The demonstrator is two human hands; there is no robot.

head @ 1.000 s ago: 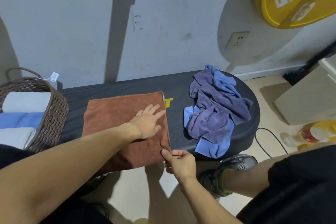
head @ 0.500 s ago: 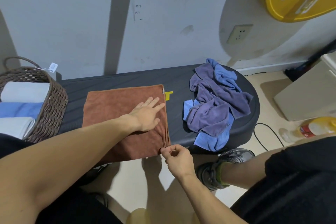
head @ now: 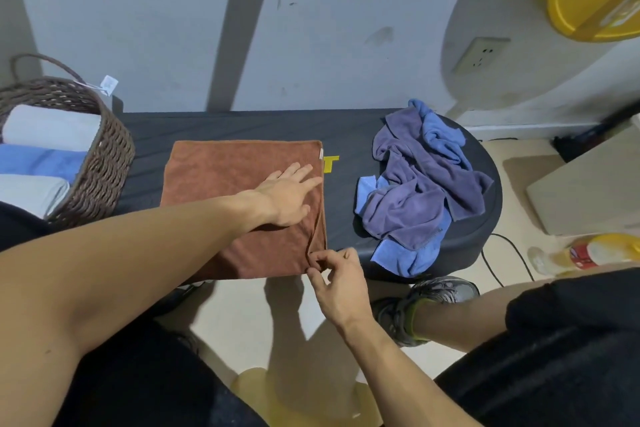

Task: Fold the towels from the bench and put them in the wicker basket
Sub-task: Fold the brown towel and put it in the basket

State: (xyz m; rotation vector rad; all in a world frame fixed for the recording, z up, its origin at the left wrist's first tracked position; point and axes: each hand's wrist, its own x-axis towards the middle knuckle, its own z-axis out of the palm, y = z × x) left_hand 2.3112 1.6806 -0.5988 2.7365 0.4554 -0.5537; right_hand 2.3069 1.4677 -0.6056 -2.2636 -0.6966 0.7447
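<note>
The left hand (head: 289, 196) lies flat with fingers straight on the brown towel (head: 239, 204), pressing near its 3 o'clock edge. The right hand (head: 337, 282) pinches the towel's 5 o'clock corner between thumb and fingertips, right at the bench's (head: 242, 125) front edge. The towel lies folded and square on the dark bench, its near edge hanging just over the front. Bare bench shows at 12 o'clock and in a strip at 3 o'clock, before the heap of purple and blue towels (head: 419, 191). Compared with half a second ago, the left hand stays in place and the right hand's pinch sits slightly higher on the corner. The wicker basket (head: 104, 156) stands at 9 o'clock on the bench end, holding grey and blue folded towels. A shoe (head: 426, 305) rests on the floor at 4 o'clock, under the bench's rounded end.
</note>
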